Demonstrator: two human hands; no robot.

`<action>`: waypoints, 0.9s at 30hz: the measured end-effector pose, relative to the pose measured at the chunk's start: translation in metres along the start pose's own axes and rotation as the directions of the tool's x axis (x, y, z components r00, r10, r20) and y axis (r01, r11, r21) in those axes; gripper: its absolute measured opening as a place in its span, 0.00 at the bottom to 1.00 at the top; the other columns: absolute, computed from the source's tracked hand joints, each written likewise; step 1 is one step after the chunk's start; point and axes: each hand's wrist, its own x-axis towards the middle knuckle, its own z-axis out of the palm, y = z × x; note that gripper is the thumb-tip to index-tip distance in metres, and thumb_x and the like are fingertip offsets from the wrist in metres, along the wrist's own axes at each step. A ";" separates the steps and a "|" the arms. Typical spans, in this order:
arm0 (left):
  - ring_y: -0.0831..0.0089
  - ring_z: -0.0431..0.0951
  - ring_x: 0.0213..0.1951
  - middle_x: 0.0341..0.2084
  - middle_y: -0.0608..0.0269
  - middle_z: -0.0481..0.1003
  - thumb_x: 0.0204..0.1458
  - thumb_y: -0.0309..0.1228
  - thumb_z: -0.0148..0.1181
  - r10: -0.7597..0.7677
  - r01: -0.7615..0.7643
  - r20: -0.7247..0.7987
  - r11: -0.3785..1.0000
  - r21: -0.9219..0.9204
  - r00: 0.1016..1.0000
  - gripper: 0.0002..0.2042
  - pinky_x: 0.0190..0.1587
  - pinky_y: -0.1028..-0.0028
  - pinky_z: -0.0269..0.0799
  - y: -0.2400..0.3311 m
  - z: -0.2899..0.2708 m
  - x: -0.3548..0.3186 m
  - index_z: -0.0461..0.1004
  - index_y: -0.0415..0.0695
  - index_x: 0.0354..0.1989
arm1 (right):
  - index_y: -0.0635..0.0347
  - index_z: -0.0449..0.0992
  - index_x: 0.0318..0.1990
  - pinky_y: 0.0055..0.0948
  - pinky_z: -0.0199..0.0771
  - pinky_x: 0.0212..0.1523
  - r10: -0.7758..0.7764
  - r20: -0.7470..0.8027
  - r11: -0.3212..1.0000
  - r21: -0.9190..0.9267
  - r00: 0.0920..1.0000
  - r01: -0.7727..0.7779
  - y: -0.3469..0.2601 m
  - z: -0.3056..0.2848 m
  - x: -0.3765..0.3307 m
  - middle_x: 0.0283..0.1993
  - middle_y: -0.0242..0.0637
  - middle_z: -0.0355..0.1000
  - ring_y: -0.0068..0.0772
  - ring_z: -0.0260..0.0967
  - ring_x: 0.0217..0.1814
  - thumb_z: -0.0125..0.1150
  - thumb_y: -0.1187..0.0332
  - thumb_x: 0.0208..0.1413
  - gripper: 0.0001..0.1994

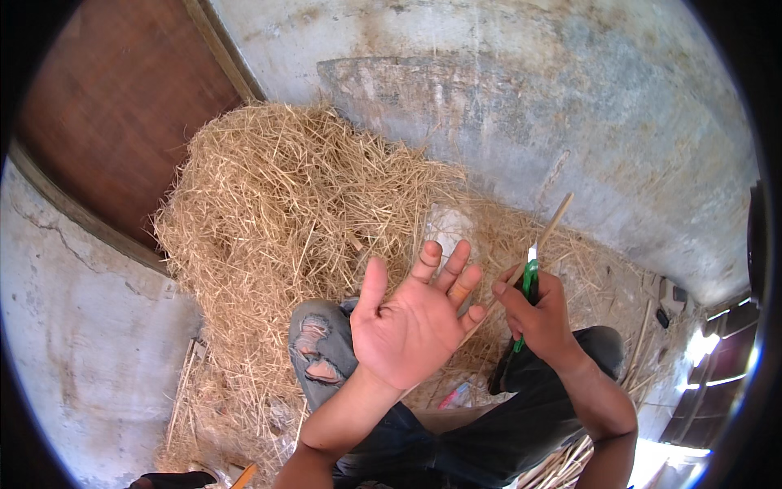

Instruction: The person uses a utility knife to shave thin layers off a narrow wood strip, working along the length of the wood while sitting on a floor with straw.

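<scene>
My left hand [414, 330] is turned palm up over my lap, its fingers spread and nothing held in it. Bands of tan tape wrap several of its fingers. Close beside it on the right, my right hand [538, 314] is closed around what looks like a green-handled knife [530, 281] with a short pale blade pointing up. A thin bamboo strip [557, 218] slants up past the blade and appears to be gripped in the same hand. The strip's lower run passes down-left behind the left hand, where part of it is hidden.
A large heap of dry straw [277, 187] lies ahead and left, against a stained wall [521, 106] and a brown door panel [122, 106]. Under my right leg shows a bundle of thin sticks [562, 464]. A small pink-and-clear item [456, 396] lies between my knees.
</scene>
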 end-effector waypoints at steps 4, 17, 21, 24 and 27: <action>0.69 0.67 0.59 0.63 0.66 0.65 0.65 0.54 0.51 0.050 -0.045 -0.015 0.977 0.208 0.999 0.21 0.56 0.64 0.62 0.004 -0.013 -0.003 0.69 0.56 0.58 | 0.63 0.76 0.36 0.20 0.55 0.15 -0.004 0.011 1.000 -0.018 1.000 0.004 -0.002 0.002 0.001 0.16 0.22 0.65 0.12 0.60 0.13 0.66 0.67 0.61 0.08; 0.77 0.68 0.39 0.38 0.76 0.69 0.65 0.56 0.46 0.176 -0.096 -0.270 0.953 0.286 0.947 0.20 0.41 0.72 0.66 0.017 -0.044 -0.009 0.76 0.55 0.35 | 0.62 0.77 0.36 0.19 0.55 0.16 0.022 0.065 0.997 -0.074 0.998 -0.017 0.005 0.006 0.006 0.16 0.21 0.66 0.11 0.61 0.14 0.66 0.66 0.62 0.09; 0.75 0.68 0.38 0.42 0.73 0.75 0.67 0.56 0.42 0.148 -0.102 -0.282 0.980 0.171 0.948 0.23 0.41 0.73 0.65 0.026 -0.055 -0.014 0.78 0.53 0.46 | 0.63 0.77 0.37 0.20 0.56 0.16 0.024 0.075 0.996 -0.084 0.997 -0.017 0.005 0.008 0.008 0.16 0.21 0.66 0.11 0.61 0.14 0.66 0.66 0.62 0.09; 0.76 0.68 0.38 0.44 0.72 0.76 0.68 0.55 0.42 0.087 -0.068 -0.351 0.996 0.065 0.932 0.23 0.41 0.74 0.65 0.028 -0.046 -0.011 0.77 0.53 0.54 | 0.63 0.77 0.37 0.20 0.56 0.16 0.034 0.072 0.996 -0.085 0.997 -0.028 0.006 0.009 0.008 0.16 0.21 0.66 0.11 0.61 0.14 0.66 0.66 0.62 0.09; 0.76 0.68 0.38 0.46 0.72 0.76 0.67 0.54 0.44 0.050 -0.061 -0.329 0.998 -0.022 0.943 0.24 0.40 0.74 0.64 0.030 -0.045 -0.011 0.76 0.53 0.59 | 0.63 0.77 0.37 0.20 0.56 0.17 0.025 0.078 0.996 -0.085 0.997 -0.018 0.005 0.010 0.008 0.16 0.21 0.66 0.11 0.61 0.14 0.65 0.66 0.62 0.08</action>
